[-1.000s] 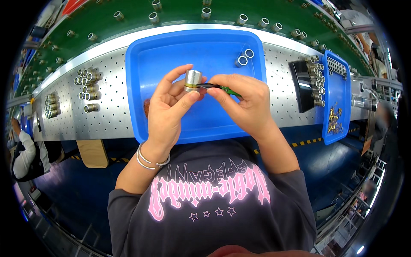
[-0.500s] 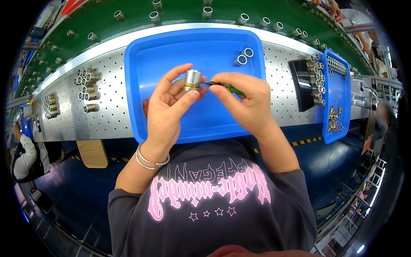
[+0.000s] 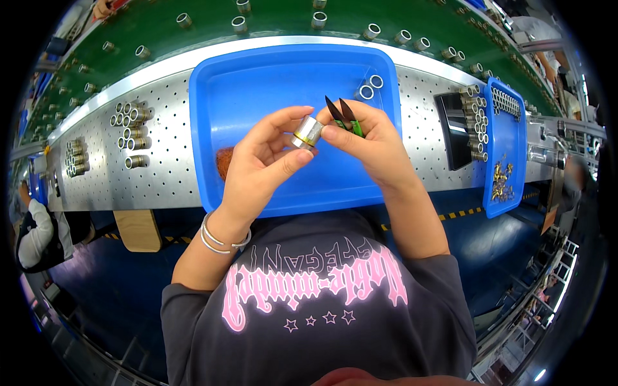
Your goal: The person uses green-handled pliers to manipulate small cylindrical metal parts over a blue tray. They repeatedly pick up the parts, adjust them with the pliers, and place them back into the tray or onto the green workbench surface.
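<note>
My left hand pinches a short silver metal sleeve with a yellowish band round it, held tilted above the blue tray. Curled round a pair of snips is my right hand. The snips have green handles and two black pointed blades that stand apart and point away from me. My right thumb tip meets the right side of the sleeve. Part of a reddish-brown scouring pad shows in the tray beside my left hand. Two metal rings lie in the tray's far right corner.
Groups of similar sleeves stand on the perforated metal table at left. To the right are a black flat device, more sleeves, and a blue tray with brass-coloured pieces. Beyond runs a green conveyor carrying sleeves. Co-workers sit nearby.
The sleeve has gone from upright to tilted and shifted slightly right. The snips have swung from pointing at the sleeve to pointing away from me, and my right thumb has come onto the sleeve.
</note>
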The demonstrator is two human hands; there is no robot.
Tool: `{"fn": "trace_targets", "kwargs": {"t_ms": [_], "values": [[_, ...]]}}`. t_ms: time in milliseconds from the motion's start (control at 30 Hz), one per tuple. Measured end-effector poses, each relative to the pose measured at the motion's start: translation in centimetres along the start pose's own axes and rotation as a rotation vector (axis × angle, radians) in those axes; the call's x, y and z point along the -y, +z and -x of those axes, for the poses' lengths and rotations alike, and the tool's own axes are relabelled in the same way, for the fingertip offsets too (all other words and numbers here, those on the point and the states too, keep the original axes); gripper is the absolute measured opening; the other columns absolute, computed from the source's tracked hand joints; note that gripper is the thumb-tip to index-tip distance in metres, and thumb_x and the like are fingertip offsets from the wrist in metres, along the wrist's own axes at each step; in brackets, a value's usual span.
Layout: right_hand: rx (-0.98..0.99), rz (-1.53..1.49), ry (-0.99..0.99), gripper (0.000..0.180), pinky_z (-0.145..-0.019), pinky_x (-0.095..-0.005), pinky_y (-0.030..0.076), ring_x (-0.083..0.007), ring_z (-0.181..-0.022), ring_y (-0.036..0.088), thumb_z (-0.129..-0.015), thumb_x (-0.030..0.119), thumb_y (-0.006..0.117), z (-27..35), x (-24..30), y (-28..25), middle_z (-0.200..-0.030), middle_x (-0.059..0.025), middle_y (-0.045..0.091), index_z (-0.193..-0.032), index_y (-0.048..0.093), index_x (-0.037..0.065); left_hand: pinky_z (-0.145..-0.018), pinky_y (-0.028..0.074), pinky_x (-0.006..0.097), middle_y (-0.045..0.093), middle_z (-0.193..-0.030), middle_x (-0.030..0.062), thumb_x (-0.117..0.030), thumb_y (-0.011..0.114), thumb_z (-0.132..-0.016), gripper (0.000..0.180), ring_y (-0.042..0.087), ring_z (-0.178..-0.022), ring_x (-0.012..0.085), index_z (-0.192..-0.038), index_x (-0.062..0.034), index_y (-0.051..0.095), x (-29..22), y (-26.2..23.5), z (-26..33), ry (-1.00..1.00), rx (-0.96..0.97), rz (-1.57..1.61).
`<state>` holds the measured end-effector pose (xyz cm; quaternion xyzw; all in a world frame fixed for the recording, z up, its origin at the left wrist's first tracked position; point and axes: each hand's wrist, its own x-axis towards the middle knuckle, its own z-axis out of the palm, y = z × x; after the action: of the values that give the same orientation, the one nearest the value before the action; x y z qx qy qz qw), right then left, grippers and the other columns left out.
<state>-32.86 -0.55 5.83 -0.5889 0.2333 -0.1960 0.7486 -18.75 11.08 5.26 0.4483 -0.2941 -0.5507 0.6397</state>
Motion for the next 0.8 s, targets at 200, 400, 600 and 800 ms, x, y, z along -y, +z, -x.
{"fn": "trace_targets", "kwargs": {"t_ms": [200, 400, 600, 800], "values": [[0.014, 0.007, 0.026, 0.016, -0.07, -0.0204, 0.044, -0.0065, -0.08, 0.054, -0.085, 0.01, 0.061, -0.3, 0.0, 0.2, -0.087, -0.0013, 0.06, -0.098, 0.061, 0.002, -0.071, 0.049, 0.023, 0.061, -0.108, 0.0081, -0.001, 0.071, -0.072, 0.044, 0.06, -0.095, 0.0145, -0.113, -0.0018, 0.056, 0.2, 0.0, 0.0, 0.216, -0.127, -0.375], [0.04, -0.087, 0.052, 0.017, -0.071, -0.021, 0.045, -0.0078, -0.081, 0.054, -0.086, 0.01, 0.06, -0.7, -0.3, 0.3, -0.089, -0.0018, 0.061, -0.101, 0.06, 0.002, -0.068, 0.049, 0.023, 0.065, -0.101, 0.0077, -0.001, 0.075, -0.065, 0.041, 0.062, -0.091, 0.0171, -0.103, -0.0022, 0.062, 0.0, 0.1, -0.2, 0.371, -0.238, -0.626], [0.021, 0.027, -0.002, 0.015, -0.073, -0.0215, 0.045, -0.0079, -0.081, 0.056, -0.085, 0.01, 0.061, -1.7, 0.5, 0.4, -0.087, -0.002, 0.062, -0.097, 0.061, 0.001, -0.082, 0.047, 0.032, 0.061, -0.109, 0.0122, 0.002, 0.072, -0.066, 0.04, 0.06, -0.097, 0.0254, -0.103, -0.0007, 0.061, -0.2, -0.1, -0.9, 0.515, -0.196, -0.74], [-0.336, 0.784, -0.248, 0.016, -0.073, -0.0284, 0.047, -0.019, -0.083, 0.062, -0.082, 0.015, 0.062, -8.0, 1.8, -5.3, -0.088, -0.0084, 0.066, -0.093, 0.065, 0.004, -0.068, 0.049, 0.032, 0.061, -0.095, 0.0123, 0.001, 0.059, -0.079, 0.024, 0.059, -0.074, 0.0199, -0.103, 0.0008, 0.063, -3.1, -0.9, 0.1, 0.279, -0.058, -0.35]]}}
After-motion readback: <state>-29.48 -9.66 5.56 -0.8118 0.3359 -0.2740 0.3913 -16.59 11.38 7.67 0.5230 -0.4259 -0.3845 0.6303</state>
